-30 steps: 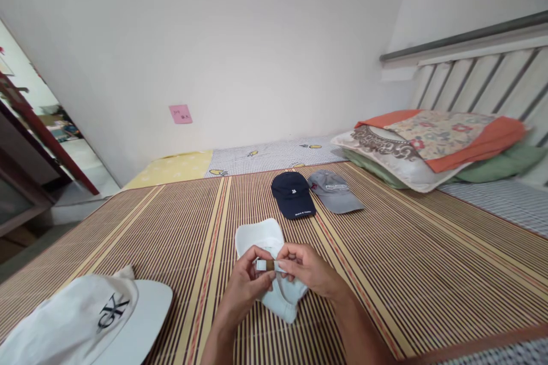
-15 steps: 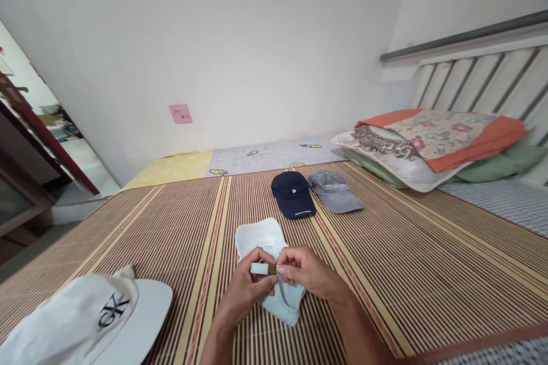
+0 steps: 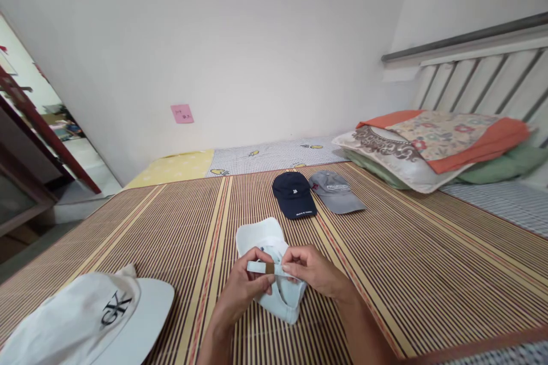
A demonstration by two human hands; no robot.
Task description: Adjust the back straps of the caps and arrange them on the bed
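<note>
A pale blue baseball cap point(image 3: 286, 309) lies on the mat with its brim point(image 3: 259, 232) pointing away from me. Its narrow back strap point(image 3: 257, 267) is stretched level between my hands, with a brown buckle-like band point(image 3: 269, 268) around it. My left hand point(image 3: 246, 285) is closed, thumb and index finger pinching at the brown band while the pale strap end sticks out leftward. Right of the band, my right hand point(image 3: 314, 271) pinches the strap between thumb and fingers. Parts of the cap are hidden behind both hands.
A white cap point(image 3: 77, 313) with dark letters lies at the near left. Further off, a navy cap point(image 3: 293, 194) touches a grey cap point(image 3: 336, 191). Stacked pillows point(image 3: 445, 137) rest at the right by a slatted headboard point(image 3: 483, 80). The striped mat point(image 3: 171, 222) reaches toward the wall.
My right fingers have shifted slightly right along the strap, and the brown band sits a little further left. More pale strap now shows between the band and my right fingers.
</note>
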